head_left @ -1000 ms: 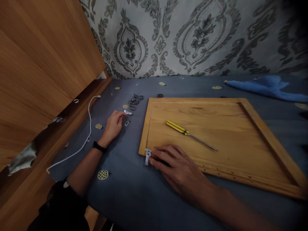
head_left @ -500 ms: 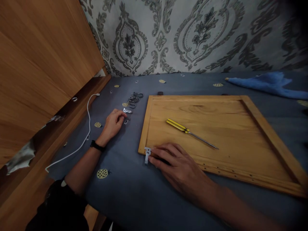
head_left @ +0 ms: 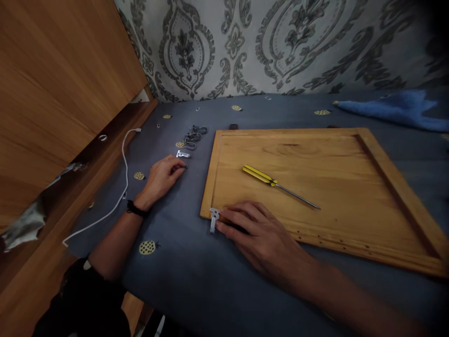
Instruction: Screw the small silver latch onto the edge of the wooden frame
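My left hand is low over the cloth, thumb and forefinger pinched around a small dark screw that barely shows past the fingertips. Just beyond it lies a silver metal hinge. My right hand rests on the near left corner of a framed wooden panel. Its thumb and forefinger press a second silver hinge against the panel's edge. The hinge's lower arm sticks out over the cloth. On the panel lies a screwdriver with a yellow and black handle.
Several dark metal loops lie in a pile behind the loose hinge. A white cable curves along the left, beside a wooden cabinet. A blue cloth lies at the back right. The patterned wall bounds the far side.
My left fingertips have closed over the small dark piece that lay in front of them. My right hand keeps the hinge at the corner. The whole view has shifted slightly.
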Demonstrator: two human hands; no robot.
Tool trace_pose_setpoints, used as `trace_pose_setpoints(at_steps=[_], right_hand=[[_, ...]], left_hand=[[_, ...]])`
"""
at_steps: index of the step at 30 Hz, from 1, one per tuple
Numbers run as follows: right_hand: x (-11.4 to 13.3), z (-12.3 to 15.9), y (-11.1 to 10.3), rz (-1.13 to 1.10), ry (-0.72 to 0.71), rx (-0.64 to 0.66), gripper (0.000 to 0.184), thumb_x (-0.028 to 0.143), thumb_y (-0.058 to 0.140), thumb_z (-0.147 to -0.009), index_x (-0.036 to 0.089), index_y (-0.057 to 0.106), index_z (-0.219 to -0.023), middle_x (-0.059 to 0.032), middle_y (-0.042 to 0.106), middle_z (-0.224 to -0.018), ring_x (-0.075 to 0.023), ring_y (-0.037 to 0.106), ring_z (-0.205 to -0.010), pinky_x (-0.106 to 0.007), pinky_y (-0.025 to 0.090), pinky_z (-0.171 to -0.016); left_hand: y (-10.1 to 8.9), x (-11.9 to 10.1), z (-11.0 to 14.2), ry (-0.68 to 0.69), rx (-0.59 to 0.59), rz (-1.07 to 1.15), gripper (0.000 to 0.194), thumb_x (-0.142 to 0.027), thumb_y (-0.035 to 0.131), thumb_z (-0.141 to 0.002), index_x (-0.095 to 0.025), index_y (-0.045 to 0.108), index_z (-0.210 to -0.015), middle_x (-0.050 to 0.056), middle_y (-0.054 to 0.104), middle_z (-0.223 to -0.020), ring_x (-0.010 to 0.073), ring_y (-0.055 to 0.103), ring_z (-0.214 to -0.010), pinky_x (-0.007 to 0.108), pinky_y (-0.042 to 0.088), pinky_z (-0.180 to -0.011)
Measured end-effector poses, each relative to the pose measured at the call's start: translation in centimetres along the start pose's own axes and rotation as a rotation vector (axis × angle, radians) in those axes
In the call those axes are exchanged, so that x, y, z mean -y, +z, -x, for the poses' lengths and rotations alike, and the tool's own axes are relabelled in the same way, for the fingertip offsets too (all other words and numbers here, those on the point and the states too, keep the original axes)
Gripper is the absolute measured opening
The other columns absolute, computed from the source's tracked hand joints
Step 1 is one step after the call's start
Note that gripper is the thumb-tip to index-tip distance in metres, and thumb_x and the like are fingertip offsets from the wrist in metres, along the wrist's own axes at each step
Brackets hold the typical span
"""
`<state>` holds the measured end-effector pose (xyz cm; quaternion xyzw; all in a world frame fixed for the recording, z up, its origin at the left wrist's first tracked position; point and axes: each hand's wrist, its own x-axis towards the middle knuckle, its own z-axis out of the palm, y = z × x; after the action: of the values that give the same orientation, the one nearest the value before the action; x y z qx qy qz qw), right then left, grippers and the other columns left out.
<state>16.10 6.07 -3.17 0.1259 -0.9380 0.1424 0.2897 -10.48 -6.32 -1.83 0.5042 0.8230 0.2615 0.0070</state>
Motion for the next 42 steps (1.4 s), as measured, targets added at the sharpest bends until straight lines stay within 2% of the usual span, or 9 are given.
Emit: trace_pose_setpoints(at_steps=[8, 13, 22, 25, 31, 37, 42], right_hand=[[0.0, 0.0, 0.0, 0.003, 0.007, 0.011, 0.027, 0.014, 0.043, -0.101, 0.013, 0.069, -0.104, -0.0092, 0.072, -0.104, -0.0235, 0.059, -0.099, -0.042, 0.051, -0.086], [0.1, 0.1, -0.1, 0.005, 0.014, 0.029, 0.026, 0.014, 0.044, -0.101, 0.015, 0.069, -0.108, -0.0093, 0.072, -0.109, -0.0229, 0.059, -0.101, -0.041, 0.051, -0.087], [0.0, 0.2, 0.0, 0.008, 0.026, 0.036, 0.025, 0.014, 0.045, -0.101, 0.013, 0.069, -0.109, -0.0091, 0.072, -0.110, -0.0238, 0.058, -0.104, -0.041, 0.050, -0.089], [0.0, 0.3, 0.0, 0.006, 0.023, 0.041, 0.028, 0.015, 0.042, -0.103, 0.014, 0.069, -0.110, -0.0099, 0.072, -0.110, -0.0233, 0.058, -0.104, -0.042, 0.050, -0.089], [0.0, 0.3, 0.0, 0.006, 0.035, 0.046, 0.030, 0.016, 0.039, -0.103, 0.015, 0.069, -0.108, -0.0086, 0.072, -0.109, -0.0226, 0.058, -0.102, -0.041, 0.050, -0.089], [0.1, 0.3, 0.2, 0.013, 0.053, 0.036, 0.028, 0.015, 0.042, -0.102, 0.015, 0.070, -0.109, -0.0070, 0.072, -0.108, -0.0224, 0.057, -0.101, -0.040, 0.049, -0.089], [0.0, 0.4, 0.1, 0.002, 0.049, 0.049, 0.023, 0.013, 0.048, -0.100, 0.014, 0.070, -0.108, -0.0071, 0.071, -0.107, -0.0222, 0.058, -0.103, -0.042, 0.048, -0.091]], left_hand=[[-0.9, 0.1, -0.1, -0.029, 0.048, 0.055, 0.009, -0.025, 0.061, -0.086, -0.019, 0.068, -0.086, -0.001, 0.067, -0.075, 0.0142, 0.059, -0.069, 0.026, 0.042, -0.066], [-1.4, 0.4, -0.2, -0.041, 0.085, 0.076, 0.015, -0.029, 0.061, -0.085, -0.018, 0.070, -0.088, 0.001, 0.071, -0.080, 0.0155, 0.062, -0.074, 0.027, 0.043, -0.070], [-2.6, 0.0, -0.1, -0.022, 0.168, 0.077, 0.015, -0.030, 0.062, -0.082, -0.018, 0.070, -0.085, 0.001, 0.070, -0.080, 0.0141, 0.058, -0.070, 0.026, 0.041, -0.066], [-2.7, -0.2, 0.0, -0.026, 0.165, 0.083, 0.018, -0.030, 0.061, -0.083, -0.018, 0.071, -0.092, 0.002, 0.070, -0.083, 0.0146, 0.060, -0.072, 0.026, 0.042, -0.067], [-2.6, -0.9, 0.3, -0.044, 0.195, 0.146, 0.018, -0.029, 0.061, -0.083, -0.018, 0.072, -0.093, 0.003, 0.070, -0.086, 0.0116, 0.061, -0.062, 0.026, 0.046, -0.062], [-2.7, -1.6, 0.5, -0.071, 0.245, 0.212, 0.014, -0.028, 0.062, -0.083, -0.018, 0.069, -0.091, 0.002, 0.069, -0.082, 0.0127, 0.063, -0.066, 0.026, 0.049, -0.066], [-2.6, -2.7, 0.8, -0.001, 0.318, 0.208, 0.016, -0.033, 0.062, -0.084, -0.020, 0.068, -0.087, 0.002, 0.070, -0.086, 0.0161, 0.063, -0.078, 0.027, 0.047, -0.068]])
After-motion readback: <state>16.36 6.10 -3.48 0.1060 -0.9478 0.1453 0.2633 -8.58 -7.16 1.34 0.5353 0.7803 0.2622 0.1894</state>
